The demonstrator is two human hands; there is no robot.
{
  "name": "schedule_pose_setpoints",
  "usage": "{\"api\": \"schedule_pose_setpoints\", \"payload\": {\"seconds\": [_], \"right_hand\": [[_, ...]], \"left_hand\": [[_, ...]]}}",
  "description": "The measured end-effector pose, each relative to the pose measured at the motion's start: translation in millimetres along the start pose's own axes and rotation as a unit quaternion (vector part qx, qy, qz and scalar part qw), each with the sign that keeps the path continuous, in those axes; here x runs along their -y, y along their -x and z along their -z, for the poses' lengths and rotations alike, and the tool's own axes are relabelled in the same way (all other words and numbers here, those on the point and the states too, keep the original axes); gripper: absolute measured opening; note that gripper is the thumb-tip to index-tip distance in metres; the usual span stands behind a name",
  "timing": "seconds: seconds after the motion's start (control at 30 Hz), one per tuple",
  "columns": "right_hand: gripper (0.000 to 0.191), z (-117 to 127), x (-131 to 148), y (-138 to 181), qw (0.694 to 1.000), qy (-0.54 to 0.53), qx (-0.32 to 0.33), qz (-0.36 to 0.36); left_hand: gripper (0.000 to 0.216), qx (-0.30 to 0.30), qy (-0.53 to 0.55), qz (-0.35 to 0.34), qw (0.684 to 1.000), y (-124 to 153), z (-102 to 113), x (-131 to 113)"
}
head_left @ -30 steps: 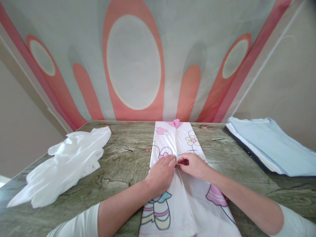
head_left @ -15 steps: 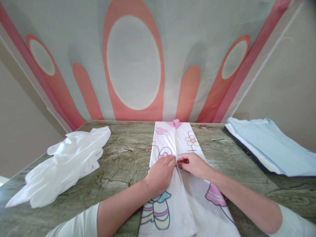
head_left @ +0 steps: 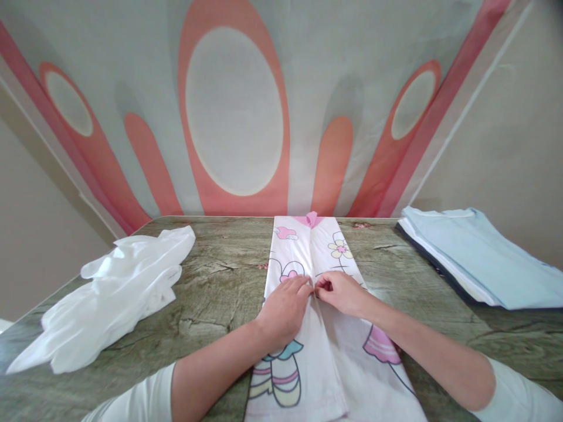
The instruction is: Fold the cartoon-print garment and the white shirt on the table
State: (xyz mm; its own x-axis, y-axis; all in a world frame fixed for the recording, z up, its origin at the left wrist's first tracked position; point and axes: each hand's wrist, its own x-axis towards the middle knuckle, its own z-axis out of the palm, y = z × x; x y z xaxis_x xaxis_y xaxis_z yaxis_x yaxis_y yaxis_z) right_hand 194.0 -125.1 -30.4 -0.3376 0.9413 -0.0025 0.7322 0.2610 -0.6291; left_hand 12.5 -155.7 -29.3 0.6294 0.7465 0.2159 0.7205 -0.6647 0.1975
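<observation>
A white garment with pink, blue and yellow cartoon prints (head_left: 308,246) lies folded into a long strip down the middle of the table, its pink collar at the far end. My left hand (head_left: 284,310) rests on the strip's left half, fingers curled, their tips at the centre seam. My right hand (head_left: 343,293) lies on the right half, thumb and fingers pinched together on the fabric where the two folded edges meet. The fingertips of both hands almost touch.
A crumpled white garment (head_left: 109,293) lies on the left of the green, wood-grain table (head_left: 220,287). A stack of folded light-blue and white clothes (head_left: 479,264) sits at the right edge. A cloth with orange ovals (head_left: 237,117) hangs behind the table.
Both hands stay at the centre seam of the printed garment. The view has shifted slightly; nothing on the table has moved.
</observation>
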Motion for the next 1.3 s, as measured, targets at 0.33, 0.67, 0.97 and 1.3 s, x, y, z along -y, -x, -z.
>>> {"api": "schedule_pose_setpoints", "payload": {"seconds": [0.33,0.67,0.97,1.3], "right_hand": [[0.011,7,3,3,0.998,0.050,0.010,-0.039],[0.014,19,3,5,0.997,0.070,0.031,-0.004],[0.009,27,9,9,0.996,0.076,0.035,0.043],[0.011,18,11,22,0.997,0.004,0.067,0.035]], "left_hand": [[0.034,0.011,-0.033,-0.008,0.999,0,0,0],[0.040,0.024,-0.048,-0.013,0.999,2,4,-1],[0.037,0.029,-0.071,-0.022,0.997,2,2,-1],[0.049,0.056,-0.091,-0.036,0.994,28,8,-20]]}}
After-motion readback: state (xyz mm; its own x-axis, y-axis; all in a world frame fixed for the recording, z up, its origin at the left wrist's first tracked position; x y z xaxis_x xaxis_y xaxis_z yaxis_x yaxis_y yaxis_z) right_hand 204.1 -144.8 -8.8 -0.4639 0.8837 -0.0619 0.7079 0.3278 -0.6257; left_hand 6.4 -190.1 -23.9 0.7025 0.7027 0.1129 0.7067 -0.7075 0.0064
